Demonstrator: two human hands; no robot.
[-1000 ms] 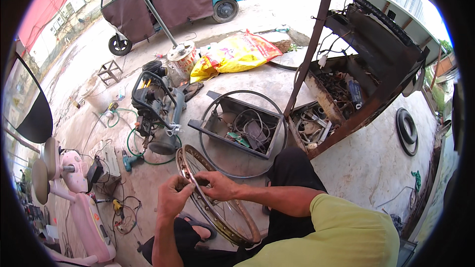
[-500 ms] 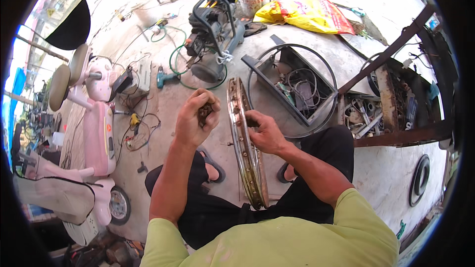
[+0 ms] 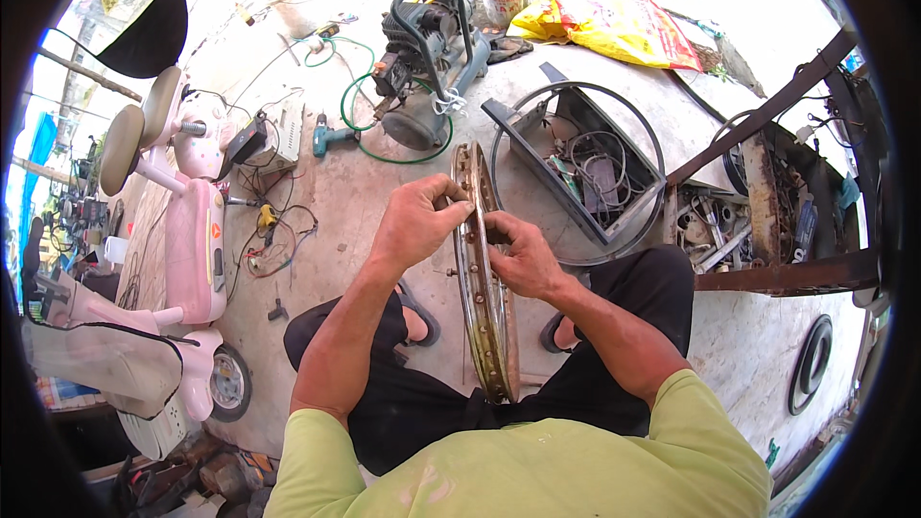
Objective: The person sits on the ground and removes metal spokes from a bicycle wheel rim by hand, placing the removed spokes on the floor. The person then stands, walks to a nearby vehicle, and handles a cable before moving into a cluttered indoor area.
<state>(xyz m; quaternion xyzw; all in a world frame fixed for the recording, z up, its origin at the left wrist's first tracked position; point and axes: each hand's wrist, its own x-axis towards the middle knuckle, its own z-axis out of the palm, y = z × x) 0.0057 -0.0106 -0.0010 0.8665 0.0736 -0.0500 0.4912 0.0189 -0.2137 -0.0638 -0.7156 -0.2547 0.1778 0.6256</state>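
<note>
A rusty chrome wheel rim (image 3: 484, 345), lined with small holes or fittings, stands edge-on between my legs, with some thin spokes. My left hand (image 3: 422, 221) is at the rim's upper left face, fingers curled and thumb pressed toward it; anything small inside these fingers is hidden. My right hand (image 3: 523, 259) grips the rim from its right side, fingertips partly hidden behind it. Just beyond the rim lie a dark metal box (image 3: 604, 211) of cables and a thin black hoop (image 3: 648, 115) around it.
A compressor (image 3: 422, 67) and cordless drill (image 3: 326, 137) sit ahead. A pink scooter (image 3: 192, 259) with loose wires stands left. A rusty rack (image 3: 777, 278) of parts is right, a black tyre (image 3: 809, 364) beside it. A yellow sack (image 3: 614, 34) lies at the back.
The view has turned, shifting the scene right. My left hand left the rim holding small dark pieces half a second ago and is now back against it. The rim stands more upright.
</note>
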